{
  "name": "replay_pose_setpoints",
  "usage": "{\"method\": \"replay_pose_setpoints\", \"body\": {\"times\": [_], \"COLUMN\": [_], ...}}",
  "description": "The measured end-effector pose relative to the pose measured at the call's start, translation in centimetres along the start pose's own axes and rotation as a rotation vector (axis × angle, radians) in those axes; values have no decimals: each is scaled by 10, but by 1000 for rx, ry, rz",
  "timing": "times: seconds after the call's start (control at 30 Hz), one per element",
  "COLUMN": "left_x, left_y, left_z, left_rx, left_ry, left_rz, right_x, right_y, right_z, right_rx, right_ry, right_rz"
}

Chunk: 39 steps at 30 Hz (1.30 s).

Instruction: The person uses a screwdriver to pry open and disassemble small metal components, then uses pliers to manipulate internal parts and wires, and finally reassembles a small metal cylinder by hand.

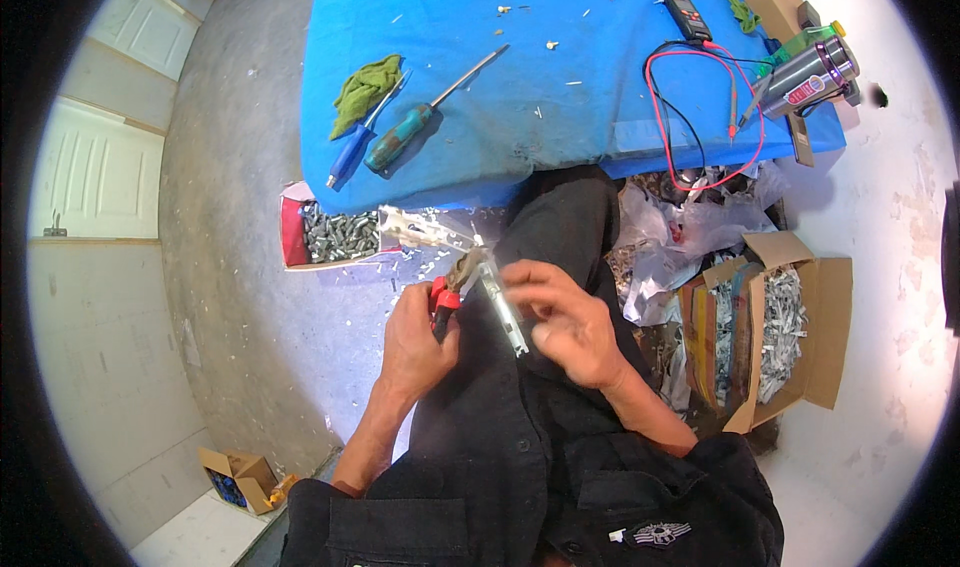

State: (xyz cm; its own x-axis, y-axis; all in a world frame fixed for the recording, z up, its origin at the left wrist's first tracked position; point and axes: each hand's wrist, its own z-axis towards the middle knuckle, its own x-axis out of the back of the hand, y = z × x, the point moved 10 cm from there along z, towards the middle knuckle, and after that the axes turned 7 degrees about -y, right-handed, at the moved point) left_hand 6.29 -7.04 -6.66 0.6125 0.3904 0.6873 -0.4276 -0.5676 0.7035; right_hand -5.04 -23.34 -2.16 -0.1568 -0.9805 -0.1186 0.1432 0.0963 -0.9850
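Note:
My left hand [415, 342] is closed round pliers [447, 302] with red and black handles. Their metal jaws meet the upper part of a narrow white and silvery strip [501, 302], which slants over my dark trousers. Just right of the strip is my right hand [570, 322], somewhat smeared by motion. Its fingers are partly stretched out, with a gap between them and the thumb, and nothing shows in its grasp. Whether a fingertip touches the strip is hard to see.
A blue-covered table [560, 97] holds two screwdrivers [400, 139], a green cloth [367, 92], a multimeter [685, 15] with leads and a metal flask [810, 77]. Below are a box of small metal cylinders [293, 232], plastic bags [725, 210] and a carton [825, 332] of silvery strips.

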Motion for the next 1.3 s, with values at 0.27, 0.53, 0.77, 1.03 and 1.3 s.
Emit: {"method": "replay_pose_setpoints", "body": {"times": [0.27,0.53,0.77,1.03,1.3], "left_x": [-4,-11,-45,-66,-58], "left_y": [11,21,-1,37,75], "left_z": [-4,-6,-25,-59,-71], "left_rx": [-81,-54,229,380,338], "left_ry": [42,-25,-349,-665,-809], "left_rz": [159,-137,-607,-1354,-1789], "right_x": [-33,-5,0,0,-2], "right_y": [73,44,20,-6,-45], "right_z": [13,26,32,39,51], "right_rx": [-601,-270,19,272,599], "right_ry": [-72,42,-25,-135,-25], "right_rz": [552,-257,-632,-709,-930]}}
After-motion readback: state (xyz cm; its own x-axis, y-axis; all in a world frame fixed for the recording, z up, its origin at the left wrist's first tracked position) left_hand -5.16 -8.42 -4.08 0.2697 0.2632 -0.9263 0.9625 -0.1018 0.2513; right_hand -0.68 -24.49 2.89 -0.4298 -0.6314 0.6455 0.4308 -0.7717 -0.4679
